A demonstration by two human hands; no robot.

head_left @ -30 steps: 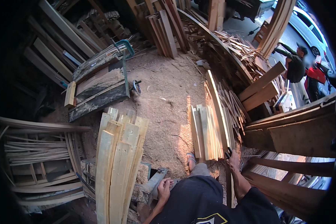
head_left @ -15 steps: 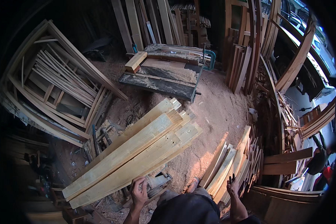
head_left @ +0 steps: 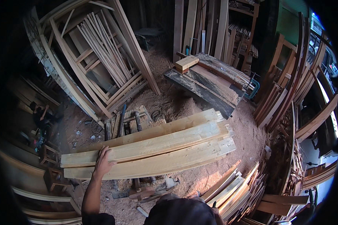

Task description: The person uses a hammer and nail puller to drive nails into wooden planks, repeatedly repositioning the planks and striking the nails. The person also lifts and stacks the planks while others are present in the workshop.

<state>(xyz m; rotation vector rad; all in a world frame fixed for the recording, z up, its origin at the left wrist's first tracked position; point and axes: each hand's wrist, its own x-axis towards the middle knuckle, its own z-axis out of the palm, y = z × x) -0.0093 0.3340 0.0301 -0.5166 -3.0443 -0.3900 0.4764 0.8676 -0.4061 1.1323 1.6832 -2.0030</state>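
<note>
Several long pale wooden planks (head_left: 146, 148) lie side by side on a low support, running left to right in front of me. My left hand (head_left: 104, 160) is on the middle plank near its left end. Its fingers curl over the plank's far edge, with the thumb out to the right. At the lower edge, my right hand (head_left: 217, 215) is mostly hidden beside my dark-clothed body. A thin dark pen-like stick (head_left: 214, 204) pokes up from it; the fingers themselves barely show.
Beyond the planks stands a dusty work table (head_left: 202, 92) with a short wood block (head_left: 187, 63) and a teal clamp (head_left: 254, 90). A large wooden frame (head_left: 133, 48) holding strips leans at the left. Stacked boards (head_left: 233, 191) lie at right. A person (head_left: 41, 112) is far left.
My left hand has gone from the air near the planks' close side onto the middle plank. My right hand has dropped toward my body. The view has turned left.
</note>
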